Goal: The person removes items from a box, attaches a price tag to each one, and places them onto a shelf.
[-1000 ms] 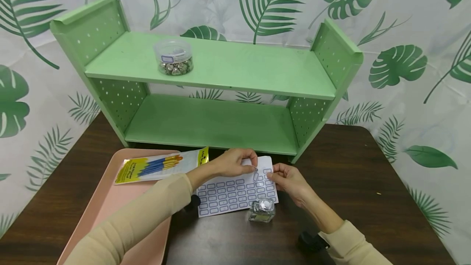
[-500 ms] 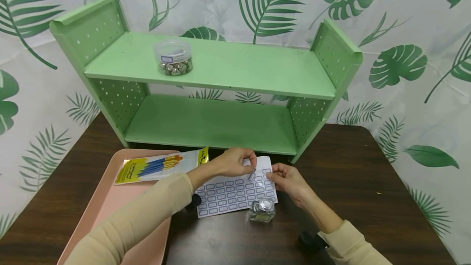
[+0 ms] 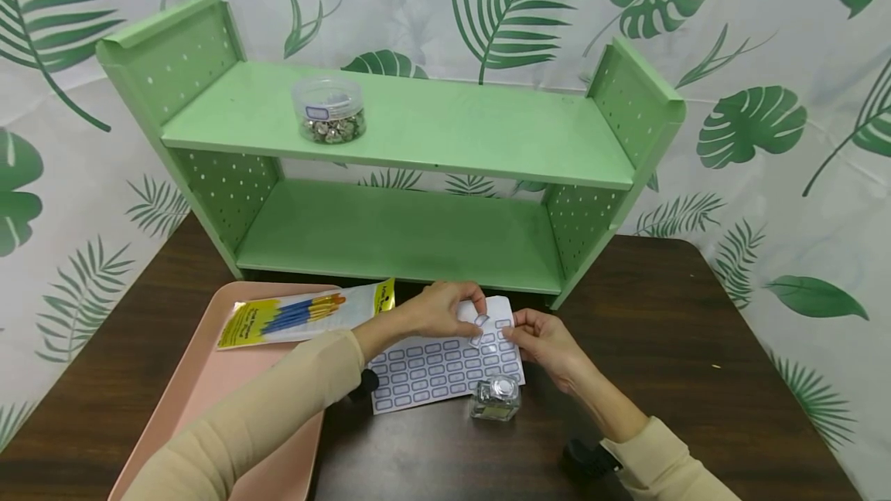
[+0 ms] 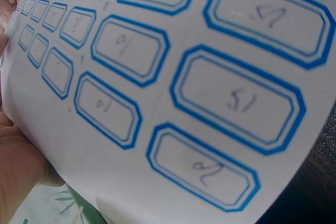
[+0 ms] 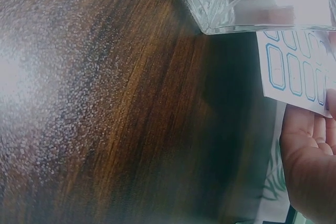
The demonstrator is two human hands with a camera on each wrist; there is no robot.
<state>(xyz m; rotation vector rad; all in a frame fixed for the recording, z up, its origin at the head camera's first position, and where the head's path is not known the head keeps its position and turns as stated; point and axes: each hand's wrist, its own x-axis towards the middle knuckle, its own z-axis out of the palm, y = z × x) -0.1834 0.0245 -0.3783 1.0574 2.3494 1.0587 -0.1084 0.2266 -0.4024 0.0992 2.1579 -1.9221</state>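
Observation:
A white sheet of blue-framed label stickers [image 3: 425, 369] lies at the table's middle, in front of the shelf. My left hand [image 3: 442, 309] pinches a small label sticker [image 3: 480, 322] between thumb and index finger, just over the sheet's upper right part. With thumb and fingers, my right hand [image 3: 546, 340] grips the sheet's right edge; the right wrist view also has this hand [image 5: 310, 161] at the sheet's corner. A clear glass bottle [image 3: 496, 399] with a silvery top stands at the sheet's lower edge. Close up, the left wrist view shows handwritten marks on the labels [image 4: 239, 100].
Behind the hands stands a green two-tier shelf [image 3: 397, 230], with a clear round tub [image 3: 329, 110] of metallic pieces on top. On the left, a pink tray [image 3: 230, 393] bears a packet of paintbrushes [image 3: 306, 314]. Dark wooden table [image 3: 668, 315] extends to the right.
The label sticker in my left hand has shifted slightly left and up, tilting between the fingertips. My right hand keeps its hold on the sheet, and the bottle stays put.

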